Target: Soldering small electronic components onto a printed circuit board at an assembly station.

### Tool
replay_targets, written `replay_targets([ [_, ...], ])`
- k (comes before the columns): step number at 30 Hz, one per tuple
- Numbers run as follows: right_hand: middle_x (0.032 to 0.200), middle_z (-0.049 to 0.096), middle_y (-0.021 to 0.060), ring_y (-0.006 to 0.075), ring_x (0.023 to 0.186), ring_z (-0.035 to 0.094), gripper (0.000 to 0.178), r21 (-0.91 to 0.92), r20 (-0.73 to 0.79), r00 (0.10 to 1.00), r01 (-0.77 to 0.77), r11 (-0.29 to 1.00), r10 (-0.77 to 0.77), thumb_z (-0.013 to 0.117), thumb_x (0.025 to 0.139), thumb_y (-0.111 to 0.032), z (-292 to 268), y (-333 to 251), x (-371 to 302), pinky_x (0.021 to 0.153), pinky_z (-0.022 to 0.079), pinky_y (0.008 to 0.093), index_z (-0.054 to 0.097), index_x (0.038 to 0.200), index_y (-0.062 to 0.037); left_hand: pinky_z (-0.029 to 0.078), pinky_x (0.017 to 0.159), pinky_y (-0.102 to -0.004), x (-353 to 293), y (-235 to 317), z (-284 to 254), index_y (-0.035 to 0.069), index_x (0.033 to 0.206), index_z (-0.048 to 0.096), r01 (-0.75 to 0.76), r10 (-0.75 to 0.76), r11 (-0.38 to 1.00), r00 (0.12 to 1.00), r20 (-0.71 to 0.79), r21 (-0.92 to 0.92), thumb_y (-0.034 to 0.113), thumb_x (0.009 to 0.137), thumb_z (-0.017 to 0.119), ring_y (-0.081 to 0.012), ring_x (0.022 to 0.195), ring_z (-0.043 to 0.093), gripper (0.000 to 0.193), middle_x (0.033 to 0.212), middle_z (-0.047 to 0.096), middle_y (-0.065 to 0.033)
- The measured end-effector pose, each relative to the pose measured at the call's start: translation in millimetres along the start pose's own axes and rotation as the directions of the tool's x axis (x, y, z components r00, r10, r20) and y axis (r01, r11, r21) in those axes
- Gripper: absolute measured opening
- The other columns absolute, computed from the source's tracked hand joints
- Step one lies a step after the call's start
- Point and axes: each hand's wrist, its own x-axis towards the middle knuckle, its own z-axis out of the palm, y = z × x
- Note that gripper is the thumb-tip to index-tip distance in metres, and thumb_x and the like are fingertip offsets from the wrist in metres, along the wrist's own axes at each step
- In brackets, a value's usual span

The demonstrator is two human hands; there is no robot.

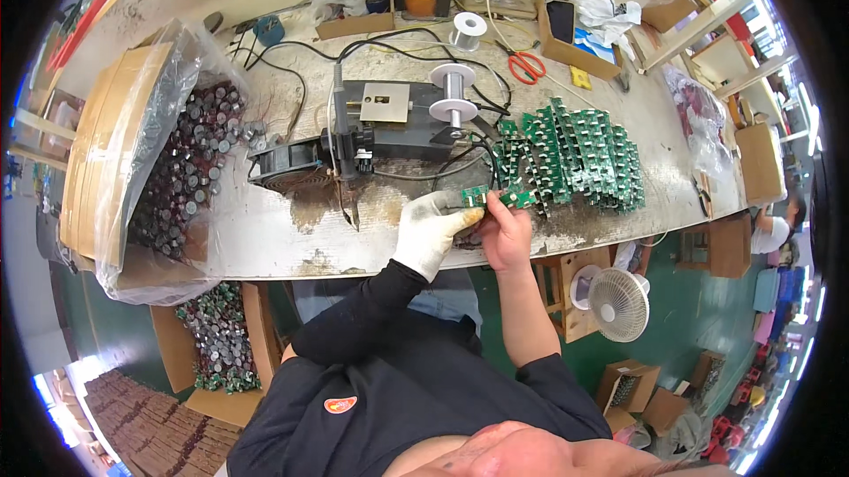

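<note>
My left hand, in a white glove, and my bare right hand meet near the table's front edge. Between them they pinch a small green circuit board strip with pale parts on it. Another green piece shows just beyond my right fingertips; whether it joins the held strip I cannot tell. Close by on the right lie rows of green circuit boards. Behind my hands stands a dark soldering device with a metal plate on top and a spool of solder wire.
On the left, an open carton lined with plastic spills small round motors with wires. Red-handled scissors, another spool and black cables lie farther back. Below are a box of assembled parts and a white fan.
</note>
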Motion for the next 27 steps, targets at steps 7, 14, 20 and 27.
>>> replay_targets([
  [7, 0.091, 0.064, 0.0068, 0.017, 0.083, 0.06, 0.011, 0.03, -0.046, 0.982, -0.182, 0.983, 0.183, 0.056, 0.09, -0.006, 6, -15, 4, 0.074, 0.045, 0.0296, 0.061, 0.097, 0.0018, 0.048, 0.071, -0.0232, 6, -9, -11, -0.002, 0.102, 0.062, 0.102, -0.094, 0.989, 0.993, 0.075, -0.103, 0.008, 0.081, 0.069, -0.0127, 0.079, 0.063, 0.024, 0.091, 0.067, -0.0074],
  [14, 0.102, 0.062, 0.0068, 0.0156, 0.089, 0.058, 0.024, -0.471, -0.066, 0.997, -0.003, 0.882, -0.032, 0.053, 0.093, -0.008, 10, -10, -1, 0.081, 0.047, 0.0324, 0.057, 0.115, 0.0, 0.046, 0.09, -0.034, 9, -11, -1, -0.006, 0.12, 0.053, -0.331, 0.427, 0.536, 0.9, 0.088, 0.777, 0.009, 0.075, 0.07, -0.0229, 0.104, 0.057, 0.05, 0.113, 0.059, -0.0151],
  [20, 0.122, 0.048, 0.0198, 0.0352, 0.115, 0.046, 0.069, -0.848, 0.53, 0.817, 0.501, -0.173, -0.228, 0.077, 0.07, -0.034, 56, -30, -48, 0.1, 0.033, 0.0421, 0.051, 0.123, 0.0029, 0.045, 0.078, -0.0295, 18, -60, -4, 0.003, 0.112, 0.056, 0.107, -0.043, 0.92, 0.984, 0.174, -0.376, 0.017, 0.094, 0.054, -0.0144, 0.091, 0.053, 0.023, 0.102, 0.061, -0.0061],
  [27, 0.091, 0.064, 0.0111, 0.0179, 0.079, 0.062, 0.021, -0.919, 0.147, 0.845, 0.308, 0.244, -0.514, 0.064, 0.083, -0.004, -8, -30, -10, 0.072, 0.049, 0.0287, 0.061, 0.103, 0.0029, 0.036, 0.058, -0.0188, -59, 13, -29, 0.006, 0.109, 0.057, -0.008, 0.01, 1.0, 0.997, 0.079, -0.025, 0.016, 0.094, 0.058, -0.0015, 0.068, 0.044, 0.018, 0.082, 0.054, 0.0063],
])
